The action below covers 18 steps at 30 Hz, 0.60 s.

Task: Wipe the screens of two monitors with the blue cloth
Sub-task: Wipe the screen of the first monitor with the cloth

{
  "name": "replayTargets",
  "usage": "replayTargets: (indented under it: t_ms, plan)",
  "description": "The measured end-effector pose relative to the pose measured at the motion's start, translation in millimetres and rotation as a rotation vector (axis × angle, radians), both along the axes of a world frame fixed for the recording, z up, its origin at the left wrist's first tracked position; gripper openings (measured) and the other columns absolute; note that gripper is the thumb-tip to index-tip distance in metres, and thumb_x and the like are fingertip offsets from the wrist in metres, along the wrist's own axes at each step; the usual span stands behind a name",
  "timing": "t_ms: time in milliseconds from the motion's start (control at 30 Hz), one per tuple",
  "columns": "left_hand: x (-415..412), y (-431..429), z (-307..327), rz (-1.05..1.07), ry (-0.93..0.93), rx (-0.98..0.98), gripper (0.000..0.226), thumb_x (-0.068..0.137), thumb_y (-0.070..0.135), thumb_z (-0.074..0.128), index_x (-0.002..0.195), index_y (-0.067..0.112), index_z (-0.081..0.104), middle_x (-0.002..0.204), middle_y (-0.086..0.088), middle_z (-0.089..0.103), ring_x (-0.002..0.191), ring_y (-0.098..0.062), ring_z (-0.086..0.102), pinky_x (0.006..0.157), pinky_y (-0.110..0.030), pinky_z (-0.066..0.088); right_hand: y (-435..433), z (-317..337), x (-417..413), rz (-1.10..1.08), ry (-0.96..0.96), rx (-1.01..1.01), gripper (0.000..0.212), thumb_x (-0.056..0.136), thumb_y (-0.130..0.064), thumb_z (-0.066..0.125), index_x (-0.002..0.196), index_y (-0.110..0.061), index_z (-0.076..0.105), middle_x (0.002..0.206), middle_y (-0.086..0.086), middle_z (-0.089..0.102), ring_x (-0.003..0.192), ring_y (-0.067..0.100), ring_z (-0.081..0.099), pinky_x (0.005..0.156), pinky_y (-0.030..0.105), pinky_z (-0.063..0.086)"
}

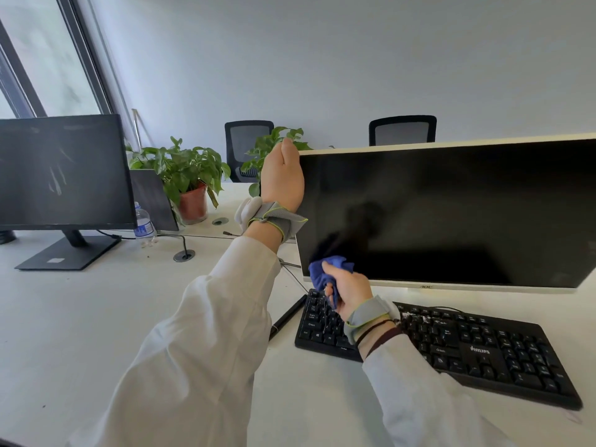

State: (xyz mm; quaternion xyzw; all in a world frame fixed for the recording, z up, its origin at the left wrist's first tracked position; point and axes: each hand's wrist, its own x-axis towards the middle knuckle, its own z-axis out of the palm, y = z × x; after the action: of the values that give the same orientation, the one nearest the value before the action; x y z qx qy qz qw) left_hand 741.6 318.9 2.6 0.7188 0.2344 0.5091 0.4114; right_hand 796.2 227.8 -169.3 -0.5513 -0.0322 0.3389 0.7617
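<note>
A smudged black monitor (pixel 61 169) stands far left on a white desk (pixel 96 317), w/ a water bottle (pixel 144 222) and potted plants (pixel 187 175) just right of it. Center: the left hand (pixel 283 175) grips the top-left corner of a white-framed monitor (pixel 451 214), its screen dark. Below, the right hand (pixel 350 290) clutches a bunched blue cloth (pixel 324 274) at the screen's lower-left corner, above a black keyboard (pixel 467 350); a pen (pixel 287 314) lies just left of the keyboard.
</note>
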Motion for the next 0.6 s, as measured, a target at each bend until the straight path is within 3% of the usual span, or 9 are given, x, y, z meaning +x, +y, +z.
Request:
replayTargets:
  t_ms: [100,167,233,300,333,433,500,567,600]
  plan:
    - [-2,-3,-4,-0.017,-0.036,-0.016,0.038,0.107,0.026,0.03,0.069,0.02,0.027,0.067,0.005,0.029,0.061,-0.011,0.028,0.059,-0.03,0.027,0,-19,1,0.006,0.035,-0.043,0.025,0.089,-0.014,0.072,0.074,-0.006,0.053,0.042,0.002,0.048,0.03,0.01,0.046,0.035,0.016,0.036]
    - [-3,-8,-6,-0.06,-0.047,-0.046,0.039,0.108,0.035,0.028,0.073,0.022,0.038,0.071,0.009,0.037,0.066,-0.007,0.037,0.067,-0.026,0.033,1,-21,3,0.021,0.014,-0.074,0.028,0.09,-0.016,0.071,0.072,-0.007,0.051,0.04,0.002,0.048,0.029,0.01,0.047,0.034,0.016,0.036]
    - [-2,-7,-16,-0.142,-0.042,-0.113,0.044,0.106,0.049,0.025,0.1,0.022,0.059,0.089,0.017,0.052,0.087,0.0,0.049,0.085,-0.022,0.036,1,-21,6,0.037,-0.013,-0.101,0.028,0.091,-0.017,0.07,0.072,-0.007,0.052,0.042,0.003,0.049,0.03,0.011,0.048,0.033,0.017,0.035]
    - [-2,-1,-34,-0.202,-0.003,-0.186,0.064,0.099,0.065,0.024,0.133,0.023,0.059,0.118,0.022,0.06,0.116,0.0,0.052,0.107,-0.027,0.035,4,-24,9,0.042,-0.035,-0.124,0.028,0.091,-0.019,0.07,0.072,-0.007,0.053,0.044,0.004,0.05,0.033,0.012,0.049,0.034,0.018,0.035]
    - [-2,2,-45,-0.214,0.017,-0.225,0.073,0.093,0.074,0.024,0.137,0.026,0.056,0.127,0.019,0.061,0.123,-0.004,0.052,0.113,-0.034,0.035,4,-27,9,0.046,-0.046,-0.137,0.028,0.091,-0.021,0.07,0.072,-0.007,0.054,0.045,0.004,0.051,0.034,0.013,0.05,0.036,0.018,0.036]
    - [5,26,-81,-0.223,0.061,-0.367,0.094,0.072,0.094,0.028,0.123,0.025,0.064,0.12,0.009,0.065,0.116,-0.015,0.059,0.111,-0.049,0.039,8,-32,10,0.074,-0.064,-0.171,0.028,0.091,-0.026,0.069,0.073,-0.009,0.054,0.045,0.004,0.051,0.037,0.015,0.049,0.039,0.019,0.037]
    - [8,33,-95,-0.275,0.045,-0.427,0.078,0.074,0.083,0.036,0.099,0.017,0.069,0.102,0.0,0.066,0.1,-0.019,0.062,0.107,-0.057,0.043,8,-32,10,0.102,-0.077,-0.194,0.029,0.093,-0.028,0.066,0.075,-0.01,0.054,0.044,0.004,0.048,0.037,0.015,0.046,0.041,0.019,0.036]
    - [4,28,-100,-0.281,0.114,-0.411,0.074,0.075,0.075,0.036,0.091,0.008,0.064,0.098,-0.01,0.06,0.096,-0.025,0.056,0.102,-0.058,0.043,9,-30,12,0.126,-0.094,-0.209,0.027,0.094,-0.029,0.064,0.078,-0.011,0.052,0.044,0.003,0.046,0.037,0.014,0.044,0.04,0.018,0.034]
    - [1,26,-105,-0.285,0.137,-0.395,0.066,0.076,0.074,0.035,0.083,0.012,0.06,0.093,-0.011,0.056,0.093,-0.026,0.052,0.097,-0.056,0.043,9,-31,13,0.129,-0.095,-0.213,0.027,0.094,-0.029,0.064,0.078,-0.011,0.051,0.044,0.002,0.045,0.036,0.013,0.043,0.039,0.018,0.033]
